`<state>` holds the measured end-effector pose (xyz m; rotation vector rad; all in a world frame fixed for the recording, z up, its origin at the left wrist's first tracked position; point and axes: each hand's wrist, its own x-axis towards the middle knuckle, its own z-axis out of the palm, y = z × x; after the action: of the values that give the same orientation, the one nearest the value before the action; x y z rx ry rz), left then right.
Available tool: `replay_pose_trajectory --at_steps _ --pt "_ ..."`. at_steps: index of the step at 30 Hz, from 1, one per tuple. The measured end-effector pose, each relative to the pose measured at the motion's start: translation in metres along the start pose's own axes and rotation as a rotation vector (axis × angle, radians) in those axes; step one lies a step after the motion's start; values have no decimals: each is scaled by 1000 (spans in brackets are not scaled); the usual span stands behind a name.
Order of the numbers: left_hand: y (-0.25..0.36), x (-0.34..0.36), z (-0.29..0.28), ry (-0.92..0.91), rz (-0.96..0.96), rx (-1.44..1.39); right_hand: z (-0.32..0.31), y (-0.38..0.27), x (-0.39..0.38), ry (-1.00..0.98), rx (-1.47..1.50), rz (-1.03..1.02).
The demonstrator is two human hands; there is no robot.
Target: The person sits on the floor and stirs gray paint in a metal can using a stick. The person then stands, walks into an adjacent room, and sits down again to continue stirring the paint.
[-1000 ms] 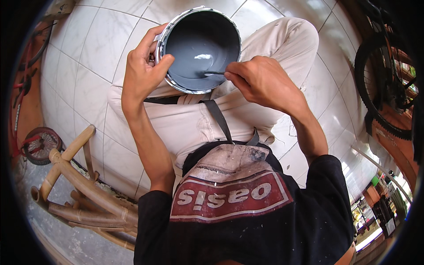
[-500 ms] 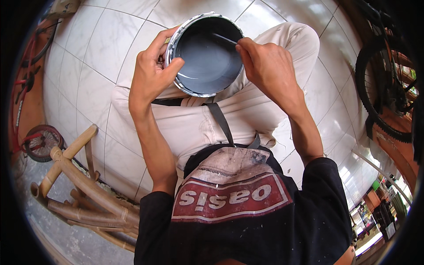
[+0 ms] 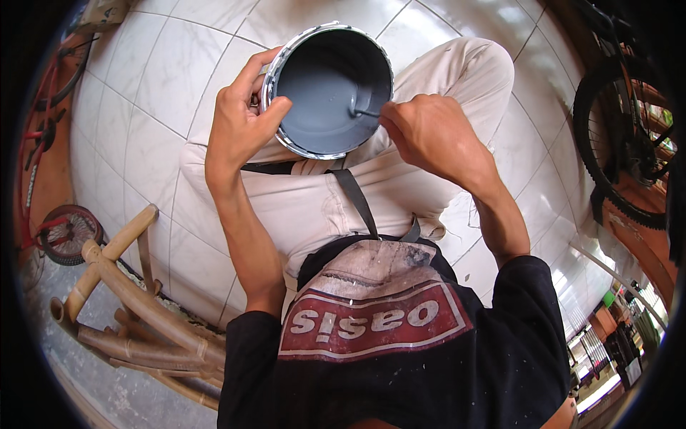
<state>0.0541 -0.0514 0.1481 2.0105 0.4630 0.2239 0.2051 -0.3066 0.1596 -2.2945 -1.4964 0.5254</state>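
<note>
A round paint bucket (image 3: 270,93) with a paint-smeared white rim is tilted toward me above my crossed legs. Dark grey paint (image 3: 314,111) fills its bottom and coats the inner wall. My left hand (image 3: 246,118) grips the bucket's left side, thumb over the rim and fingers behind it. In my right hand (image 3: 432,136), closed at the right rim, is a thin dark stirring stick (image 3: 367,113). Its far end dips into the paint. How much of the stick lies inside my fist is hidden.
White tiles (image 3: 161,79) surround my legs. A bamboo frame (image 3: 136,300) stands at the lower left. Parts of a red bicycle (image 3: 36,136) show along the left edge, and a bicycle wheel (image 3: 607,143) is at the right. A cardboard box (image 3: 100,16) sits at the top left.
My right hand has moved down along the bucket's right rim, and the stick's end has swept lower through the paint. My left hand still holds the bucket, which has barely shifted.
</note>
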Motion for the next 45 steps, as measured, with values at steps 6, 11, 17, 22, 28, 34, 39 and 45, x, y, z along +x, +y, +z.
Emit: replay_pose_trajectory --at_steps 6,11,17,22,28,34,39,45 --pt "4 1 5 -4 7 -34 -1 -4 19 231 39 131" --pt "3 5 1 -25 4 -11 2 3 2 24 19 -1" --pt "4 3 1 -27 5 8 1 0 17 228 -25 202" --pt "1 2 1 -6 7 -46 6 2 7 112 144 14" --pt "1 0 0 -4 -12 -24 9 11 -8 71 233 154" --pt "2 0 1 6 -19 -14 18 17 -18 62 179 62" --pt "3 0 2 6 -9 -27 7 9 -18 86 211 217" --pt "9 -1 1 -7 -18 -1 4 7 -19 53 231 296"
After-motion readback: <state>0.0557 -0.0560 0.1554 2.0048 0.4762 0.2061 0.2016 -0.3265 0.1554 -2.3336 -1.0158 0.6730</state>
